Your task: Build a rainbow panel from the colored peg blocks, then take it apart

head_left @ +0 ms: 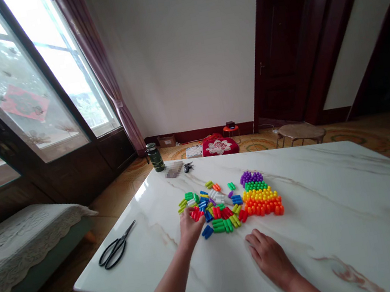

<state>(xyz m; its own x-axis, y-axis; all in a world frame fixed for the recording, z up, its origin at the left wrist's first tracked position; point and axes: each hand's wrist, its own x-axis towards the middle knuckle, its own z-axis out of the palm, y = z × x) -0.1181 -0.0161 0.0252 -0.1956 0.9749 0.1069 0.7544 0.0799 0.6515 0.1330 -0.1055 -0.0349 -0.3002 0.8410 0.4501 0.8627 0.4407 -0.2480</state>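
My left hand (190, 227) is at the near left side of a loose heap of small plastic pieces. Its thumb and fingers close around a red plastic piece (196, 214). Each piece looks like joined rounded pegs; blue (207, 232), green (218, 226), white and lime ones lie mixed together. Right of the heap, pieces stand packed in colour bands: purple (251, 177), green, yellow (260, 194) and orange (264, 207). A red piece (243, 215) touches the orange band's left end. My right hand (271, 257) rests on the table below the bands, fingers loosely bent, holding nothing visible.
Black-handled scissors (117, 248) lie on the marble-patterned table (340, 201) at the left. A dark green flask (155, 157), a blurred-out item (174, 170) and a small black object (188, 167) are at the far left corner. A cloth-covered bench (26, 241) stands beyond the left edge.
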